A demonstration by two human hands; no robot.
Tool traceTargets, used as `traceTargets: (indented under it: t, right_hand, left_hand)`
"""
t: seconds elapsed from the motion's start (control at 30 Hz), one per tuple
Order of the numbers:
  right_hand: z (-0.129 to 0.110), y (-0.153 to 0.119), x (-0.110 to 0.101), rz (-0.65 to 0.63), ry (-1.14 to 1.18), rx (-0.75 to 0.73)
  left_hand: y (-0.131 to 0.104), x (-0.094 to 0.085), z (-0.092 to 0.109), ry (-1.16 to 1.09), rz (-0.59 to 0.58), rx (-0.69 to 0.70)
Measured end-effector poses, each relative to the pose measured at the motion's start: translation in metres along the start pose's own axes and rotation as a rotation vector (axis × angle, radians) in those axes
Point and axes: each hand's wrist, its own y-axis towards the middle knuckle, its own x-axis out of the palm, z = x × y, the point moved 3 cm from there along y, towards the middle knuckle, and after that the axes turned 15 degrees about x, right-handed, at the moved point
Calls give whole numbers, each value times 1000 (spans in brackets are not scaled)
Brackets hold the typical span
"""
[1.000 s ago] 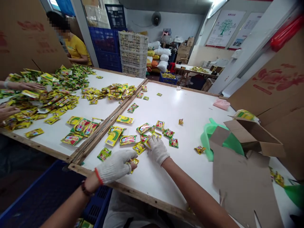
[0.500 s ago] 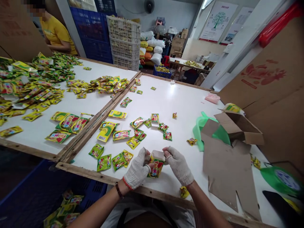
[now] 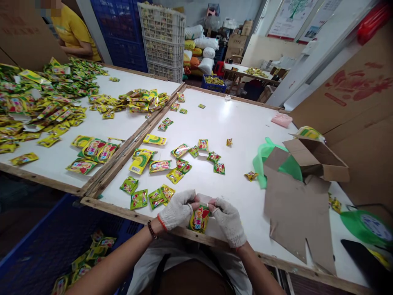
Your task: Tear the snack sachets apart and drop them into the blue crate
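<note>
Near the table's front edge, a small green and yellow box (image 3: 199,218) with a raised pale flap is held between my two gloved hands. My left hand (image 3: 179,209) pinches its upper left side with thumb and fingers. On the opposite side, my right hand (image 3: 227,219) has its thumb and fingertips closed at the flap's right edge. Small green packets (image 3: 139,199) lie to the left of my left hand. Beyond them are flattened yellow boxes (image 3: 141,161) and an upright open box (image 3: 203,146). The inside of the held box is hidden.
Cut cardboard (image 3: 299,217) lies on the right over a green basin (image 3: 260,164), beside an open carton (image 3: 319,157). A wooden divider (image 3: 123,157) crosses the table; heaped packets (image 3: 55,110) lie left of it. A person in yellow (image 3: 75,32) stands beyond.
The view has shifted, so the table's contents appear slightly higher and further right. My right fingers have moved inward onto the box's flap, and my left fingers have closed in at its top.
</note>
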Motion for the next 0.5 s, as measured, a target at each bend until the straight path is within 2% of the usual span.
traceTargets:
  t: [0.1,0.27,0.5]
  right_hand:
    - [-8,4,-3,3,47,2]
    - [-19,2,2,-101,-173,-121]
    - [-24,5,-5,-85,-193,20]
  left_hand:
    - [4,-2,-2,-128,-12,-42]
    - [12,-11,11,124,-103,25]
    - [24,-19,20,204,-235,-28]
